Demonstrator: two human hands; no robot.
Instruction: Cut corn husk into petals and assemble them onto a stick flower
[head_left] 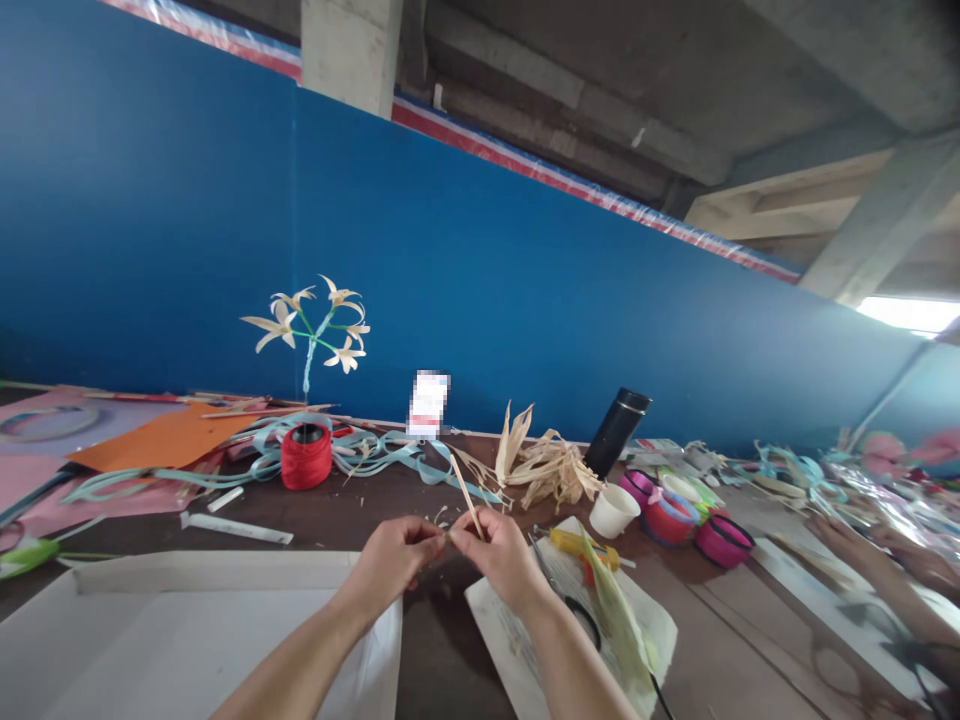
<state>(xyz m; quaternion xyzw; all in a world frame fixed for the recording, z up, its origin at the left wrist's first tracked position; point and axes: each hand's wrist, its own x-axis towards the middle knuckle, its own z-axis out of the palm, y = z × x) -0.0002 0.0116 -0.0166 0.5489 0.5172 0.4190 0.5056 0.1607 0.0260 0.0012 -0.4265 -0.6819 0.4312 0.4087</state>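
My right hand is closed on a thin pale stick that slants up and to the left from between thumb and fingers. Close beside it, my left hand pinches with thumb and forefinger, and the thumbs of both hands nearly meet. Whatever sits between the left fingertips is too small to make out. Dried corn husks lie just beyond my right hand. Under my right forearm is a pale sheet with a yellow-handled tool, a green-white husk and partly hidden scissors.
A husk flower rises behind a red yarn roll and pale blue ribbon. A white tray-like box is at left. To the right stand a white cup, a black bottle and several yarn rolls. Another person's hands work at far right.
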